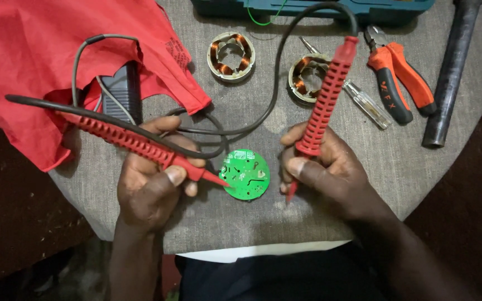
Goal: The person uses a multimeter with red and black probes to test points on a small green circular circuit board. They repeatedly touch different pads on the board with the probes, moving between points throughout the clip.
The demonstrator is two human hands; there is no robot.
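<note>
A small round green circuit board (pixel 245 174) lies flat on the grey worktop (pixel 364 167), right between the two hands. The left hand (pixel 152 178) is closed tight around a red probe (pixel 135 144), and its thin metal tip touches the left edge of the board. The right hand (pixel 324 167) is closed around a second red probe (pixel 324 100) that stands almost straight up. Its tip points down at the worktop just beside the right side of the board and does not seem to touch it. Black wires (pixel 274 83) run from both probes and curl over the worktop behind the board. Nothing holds the little board down, so I think a push from a probe tip could make it slide away. A tip could also slip and touch two shiny spots at once, which might give a wrong reading. The loose wires could catch and tug a probe off its spot. Farther back sit two round metal rings with copper coils (pixel 231 54), a clear screwdriver (pixel 366 103), orange pliers (pixel 400 78), a dark metal bar (pixel 453 67) and a blue-green case (pixel 313 8). A red cloth bag (pixel 57 56) lies on the left, over a dark grey box (pixel 121 92).
</note>
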